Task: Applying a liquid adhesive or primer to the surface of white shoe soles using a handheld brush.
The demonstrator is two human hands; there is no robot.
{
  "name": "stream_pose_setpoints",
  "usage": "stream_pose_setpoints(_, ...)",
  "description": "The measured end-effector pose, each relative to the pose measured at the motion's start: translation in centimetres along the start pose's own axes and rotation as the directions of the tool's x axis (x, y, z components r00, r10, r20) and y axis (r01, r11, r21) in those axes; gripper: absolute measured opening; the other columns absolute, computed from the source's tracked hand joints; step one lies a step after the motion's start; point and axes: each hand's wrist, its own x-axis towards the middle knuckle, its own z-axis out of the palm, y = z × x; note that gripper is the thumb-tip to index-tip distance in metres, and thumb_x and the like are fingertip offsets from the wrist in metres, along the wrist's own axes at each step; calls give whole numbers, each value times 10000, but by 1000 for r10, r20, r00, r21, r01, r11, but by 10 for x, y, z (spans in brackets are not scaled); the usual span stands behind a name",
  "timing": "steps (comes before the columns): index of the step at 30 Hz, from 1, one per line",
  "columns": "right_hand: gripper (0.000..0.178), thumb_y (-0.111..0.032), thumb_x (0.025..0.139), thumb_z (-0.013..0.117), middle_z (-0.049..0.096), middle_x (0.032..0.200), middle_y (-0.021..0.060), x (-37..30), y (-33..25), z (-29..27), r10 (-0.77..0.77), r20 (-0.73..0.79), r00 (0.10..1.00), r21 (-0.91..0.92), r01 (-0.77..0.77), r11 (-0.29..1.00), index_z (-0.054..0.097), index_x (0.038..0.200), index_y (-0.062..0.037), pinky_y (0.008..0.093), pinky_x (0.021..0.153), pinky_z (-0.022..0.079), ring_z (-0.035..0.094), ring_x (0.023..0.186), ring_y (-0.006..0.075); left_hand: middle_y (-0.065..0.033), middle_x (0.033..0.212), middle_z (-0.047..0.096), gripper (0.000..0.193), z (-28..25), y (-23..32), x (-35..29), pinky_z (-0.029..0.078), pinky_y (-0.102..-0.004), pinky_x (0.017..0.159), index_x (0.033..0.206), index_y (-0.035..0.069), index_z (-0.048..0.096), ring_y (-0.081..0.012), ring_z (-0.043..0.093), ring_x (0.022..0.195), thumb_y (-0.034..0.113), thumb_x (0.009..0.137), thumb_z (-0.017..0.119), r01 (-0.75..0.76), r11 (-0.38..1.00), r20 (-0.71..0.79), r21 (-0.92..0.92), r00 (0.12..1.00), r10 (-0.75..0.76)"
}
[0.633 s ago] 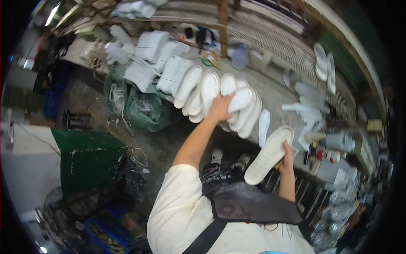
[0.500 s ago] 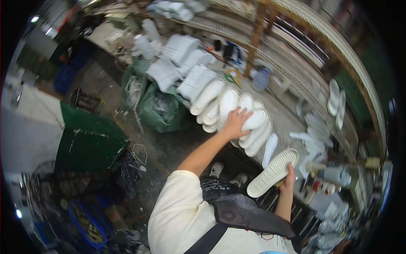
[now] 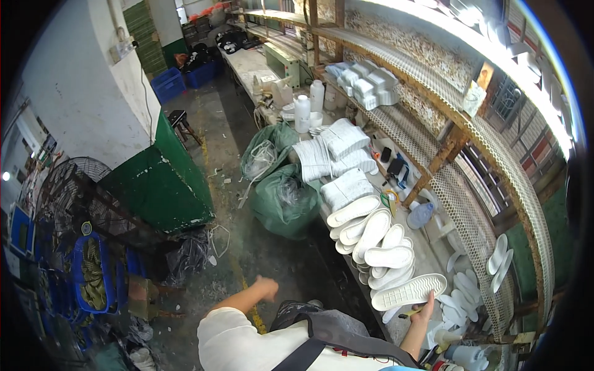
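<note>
My right hand (image 3: 423, 311) grips a white shoe sole (image 3: 408, 292) by its right end, ridged tread facing up. A thin yellowish thing (image 3: 410, 313) shows under the sole by the same hand; its kind is unclear. Over the floor, apart from the bench, is my left hand (image 3: 266, 289); it looks small and its fingers are mostly hidden. Several more white soles (image 3: 373, 235) lie heaped along the bench edge, just beyond the held one.
Bundles of white sheets (image 3: 344, 138) lie farther along the bench (image 3: 416, 238), near white bottles (image 3: 302, 114). Green bags (image 3: 288, 201) stand on the floor against it. Mesh shelves (image 3: 461, 204) rise to the right. A green-and-white pillar (image 3: 164, 185) and blue crate (image 3: 94, 272) are left.
My left hand has left the heap of soles and drawn back over the floor. My right hand still holds the sole, now turned more level beside the heap. The view has shifted.
</note>
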Motion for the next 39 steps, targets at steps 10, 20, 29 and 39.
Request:
stream_pose_setpoints(10,218,-330,887,595,570,726,-53,4,-45,122,-20,318,948,-453,171,875,586,966,-128,205,405,268,463,510,37,-96,1210,531,385,-180,238,-75,339,-357,978,1238,40,516,-180,461,1142,286,942,517,-669,-188,-240,-719,-15,971)
stream_pose_setpoints(20,218,-316,895,580,615,765,-38,-35,-76,118,34,299,954,-593,158,790,587,996,-123,184,427,343,519,508,53,-67,845,548,601,-205,309,-157,444,-330,699,1334,24,365,-206,564,781,286,860,625,-597,-154,-23,-788,-221,975)
stream_pose_setpoints(29,203,-283,892,590,603,799,-45,-37,-103,96,-8,361,933,-588,234,774,608,992,-107,213,492,378,528,615,52,-137,1054,618,643,-225,228,-131,418,-322,878,1413,25,281,-210,572,985,257,889,573,-612,-313,-49,-726,-408,912)
stream_pose_setpoints(39,255,-234,895,581,649,874,15,-62,-63,50,-197,88,976,-425,216,879,589,1077,-56,233,559,472,617,672,123,-248,947,646,713,253,23,120,444,-472,858,946,0,646,-424,595,969,619,914,295,-296,338,-414,-893,836,-361)
